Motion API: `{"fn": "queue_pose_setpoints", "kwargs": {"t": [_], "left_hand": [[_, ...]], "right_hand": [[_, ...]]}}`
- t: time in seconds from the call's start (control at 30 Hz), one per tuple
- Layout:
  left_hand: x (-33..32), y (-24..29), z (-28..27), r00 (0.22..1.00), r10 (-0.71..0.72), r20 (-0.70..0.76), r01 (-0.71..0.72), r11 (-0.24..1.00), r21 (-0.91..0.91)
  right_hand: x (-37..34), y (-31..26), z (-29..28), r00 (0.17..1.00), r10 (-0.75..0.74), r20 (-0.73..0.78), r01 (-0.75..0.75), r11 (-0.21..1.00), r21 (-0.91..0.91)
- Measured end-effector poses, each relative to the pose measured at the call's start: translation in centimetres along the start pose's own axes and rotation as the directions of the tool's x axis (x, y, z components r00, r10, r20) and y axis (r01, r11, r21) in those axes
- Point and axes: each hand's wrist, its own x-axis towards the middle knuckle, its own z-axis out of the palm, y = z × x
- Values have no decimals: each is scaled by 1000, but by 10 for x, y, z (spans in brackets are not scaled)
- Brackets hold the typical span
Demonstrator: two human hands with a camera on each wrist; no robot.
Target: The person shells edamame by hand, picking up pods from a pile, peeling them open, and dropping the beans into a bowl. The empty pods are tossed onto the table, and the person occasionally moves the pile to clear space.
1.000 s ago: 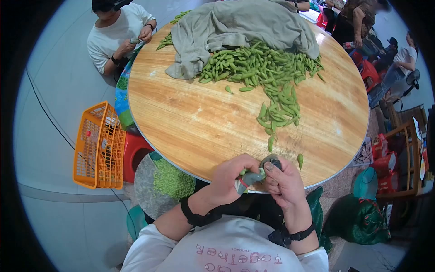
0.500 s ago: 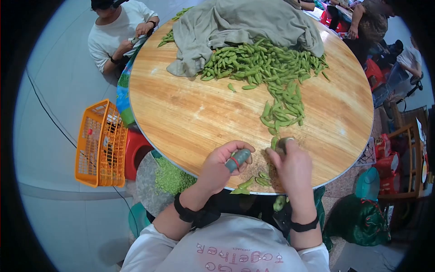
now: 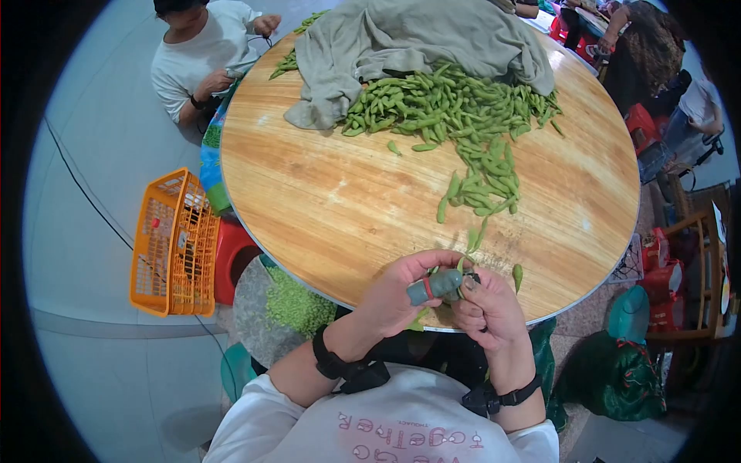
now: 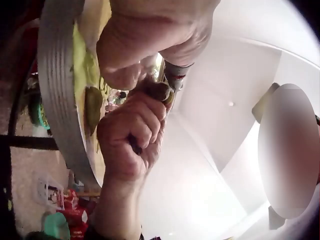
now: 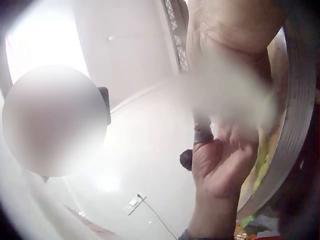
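Both hands meet over the near edge of the round table. Between the fingertips is a green soybean pod (image 3: 461, 267), partly covered by them. My left hand (image 3: 392, 292) pinches it, the thumb wearing a grey-green rubber sleeve (image 3: 436, 287) with a red band. From the other side, the curled fingers and thumb of my right hand (image 3: 494, 310) grip the pod too; its thumb has a dark tip. In the left wrist view the right hand (image 4: 131, 137) shows as a fist against the left hand (image 4: 155, 35). More pods (image 3: 477, 233) lie just beyond the fingers.
A pod heap (image 3: 432, 108) sits farther back, partly under a grey cloth (image 3: 432, 46). Shelled green beans (image 3: 297, 302) fill a container at lower left, near an orange crate (image 3: 174, 247). A single pod (image 3: 517, 276) lies right of the hands. Another person (image 3: 204, 62) sits at left.
Half a second ago my hands were apart, the right at the pods on the table. It has since come back toward me, and both hands have closed together on a pod.
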Motion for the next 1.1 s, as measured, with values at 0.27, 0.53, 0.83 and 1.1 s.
{"fn": "queue_pose_setpoints", "kwargs": {"t": [0.27, 0.53, 0.83, 1.1], "left_hand": [[0, -6, -12, 981, 188, -50, -192, 978, -80], [-4, -12, -13, 891, 421, -171, -283, 808, 516], [-9, -3, -10, 991, 75, 114, -80, 996, 37], [-9, -12, -3, 974, 201, -107, -183, 971, 154]], "right_hand": [[-10, 5, 21, 995, -99, -19, 85, 919, -385], [-9, 10, 12, 995, -101, -7, 87, 892, -443], [-14, 11, 9, 989, 124, 78, -134, 982, 131], [-12, 14, 14, 999, -45, -3, 43, 967, -250]]}}
